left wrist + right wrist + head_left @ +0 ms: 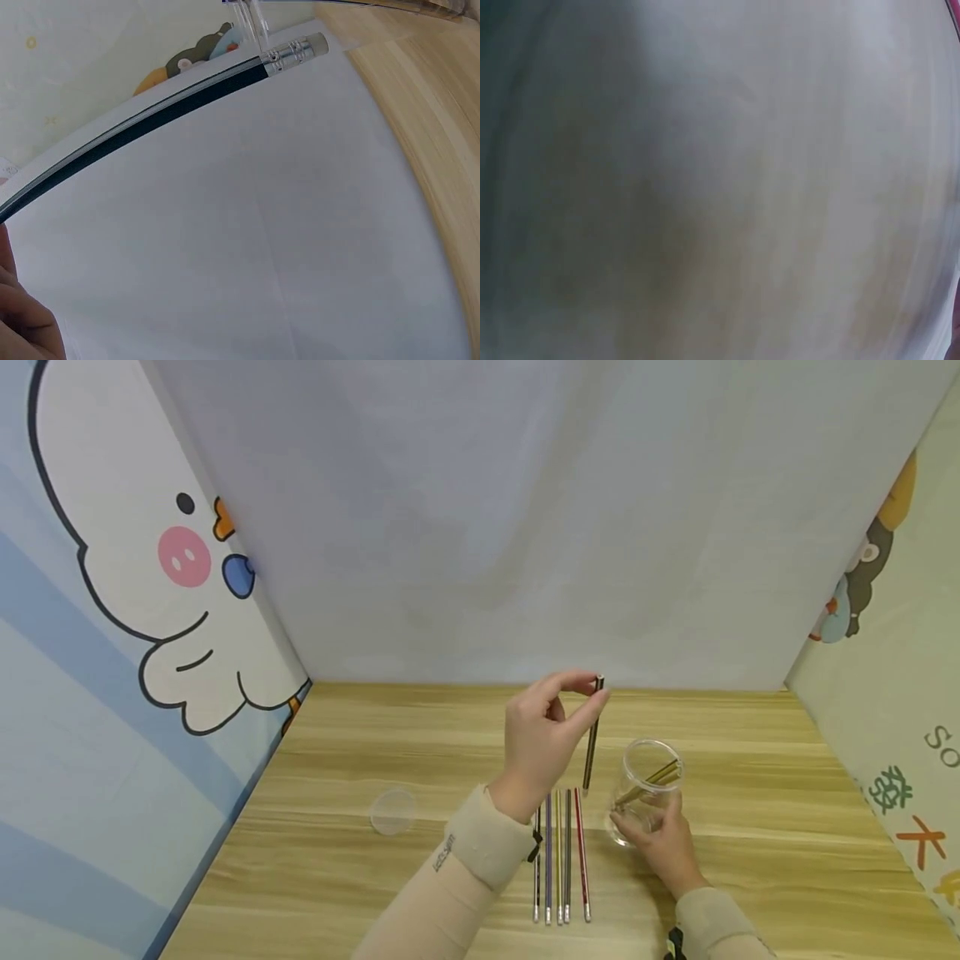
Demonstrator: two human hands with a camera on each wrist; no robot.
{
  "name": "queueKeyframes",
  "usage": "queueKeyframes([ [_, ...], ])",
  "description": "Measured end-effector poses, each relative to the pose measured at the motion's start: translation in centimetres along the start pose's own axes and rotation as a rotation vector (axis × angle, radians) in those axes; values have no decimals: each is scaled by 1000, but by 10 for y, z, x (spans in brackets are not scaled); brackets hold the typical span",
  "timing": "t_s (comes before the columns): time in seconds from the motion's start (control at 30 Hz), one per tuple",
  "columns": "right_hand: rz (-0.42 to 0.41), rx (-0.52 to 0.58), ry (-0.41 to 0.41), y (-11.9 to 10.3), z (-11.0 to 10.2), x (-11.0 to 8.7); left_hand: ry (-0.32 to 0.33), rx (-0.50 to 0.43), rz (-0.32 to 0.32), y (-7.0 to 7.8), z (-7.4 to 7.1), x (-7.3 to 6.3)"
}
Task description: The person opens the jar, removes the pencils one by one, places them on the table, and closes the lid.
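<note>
My left hand (546,731) is raised above the table and pinches a dark pencil (592,745) near its upper end. That pencil hangs almost upright; in the left wrist view its silver ferrule and pale eraser (320,45) are at the far end from the fingers. To the right stands a clear jar (628,772), with gold-toned pencils (660,772) leaning inside. My right hand (670,850) grips the jar low on its near side. A blurred, pale surface fills most of the right wrist view.
Several pencils (558,860) lie side by side on the wooden table (315,877), erasers toward me, the red pencil (581,852) slightly apart. A clear round lid (392,812) lies further left. A pale wall (480,568) rises behind the table, with printed panels at both sides.
</note>
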State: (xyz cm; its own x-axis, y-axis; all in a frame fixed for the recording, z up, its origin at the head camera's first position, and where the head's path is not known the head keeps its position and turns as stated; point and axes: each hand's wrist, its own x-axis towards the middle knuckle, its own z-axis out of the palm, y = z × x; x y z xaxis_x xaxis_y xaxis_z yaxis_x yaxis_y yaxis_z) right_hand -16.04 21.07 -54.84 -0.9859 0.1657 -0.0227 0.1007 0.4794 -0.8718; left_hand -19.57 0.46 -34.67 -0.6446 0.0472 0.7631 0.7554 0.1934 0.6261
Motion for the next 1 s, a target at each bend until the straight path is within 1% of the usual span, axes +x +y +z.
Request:
queueKeyframes([
  [0.1, -1, -13, -1, 1, 0, -1, -7, 16, -36, -3, -3, -5],
  [0.17, -4, -23, 0, 2, 0, -1, -15, 33, -70, -6, -6, -9],
  [0.3, -13, -26, 6, 3, 2, -2, -18, 58, -159, -13, -13, -19],
  [0.53, -26, -12, 29, 2, 2, -1, 6, 52, -329, -26, -21, -34],
  [0.73, -15, -25, 27, 1, 1, 0, 28, 46, -431, -39, -26, -45],
  [0.93, -14, -22, 24, 0, 0, -1, 13, 49, -573, -49, -30, -58],
  [1.0, -15, -24, 24, 0, 0, 0, 4, 52, -604, -53, -31, -62],
])
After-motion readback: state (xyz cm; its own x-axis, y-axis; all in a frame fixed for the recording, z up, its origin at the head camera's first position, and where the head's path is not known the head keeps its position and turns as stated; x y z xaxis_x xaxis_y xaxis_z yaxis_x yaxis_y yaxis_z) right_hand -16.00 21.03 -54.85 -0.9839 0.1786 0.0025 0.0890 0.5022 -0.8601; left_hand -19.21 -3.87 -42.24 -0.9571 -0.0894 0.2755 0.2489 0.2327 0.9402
